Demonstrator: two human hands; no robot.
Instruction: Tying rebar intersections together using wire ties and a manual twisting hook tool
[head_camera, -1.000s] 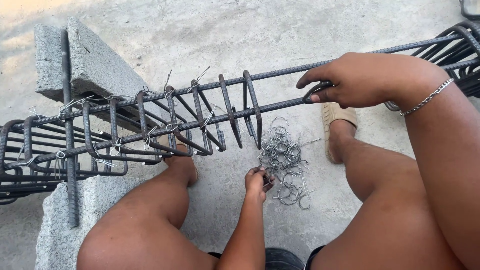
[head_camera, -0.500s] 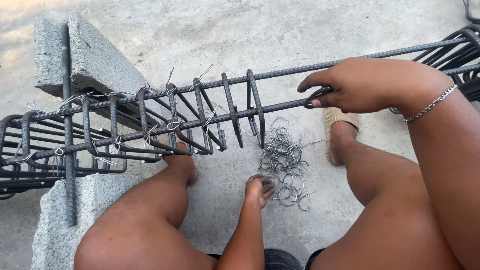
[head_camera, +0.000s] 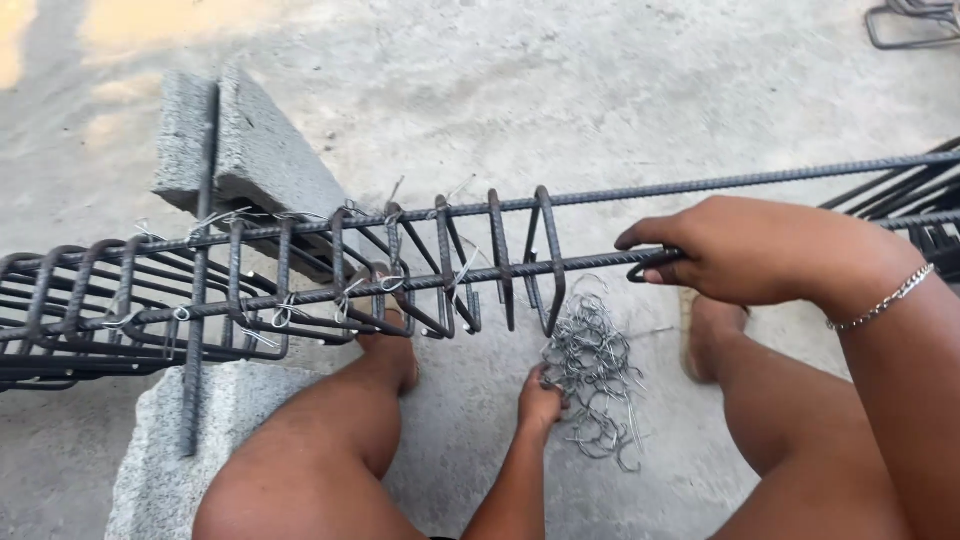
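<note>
— What is on the grey concrete floor (head_camera: 560, 90)?

— A long cage of dark steel bars (head_camera: 300, 280) resting on grey blocks (head_camera: 250, 160).

— And the hands?

— The right hand (head_camera: 740, 250) is closed around a bar. The left hand (head_camera: 540, 400) pinches the loose pile of thin silver wire ties (head_camera: 595, 380) below.

— How much is tied?

— Left of the hands the rings look tied. The last two rings seem untied.

One head-worn camera looks steeply down, close above the hands (head_camera: 640, 330).
</note>
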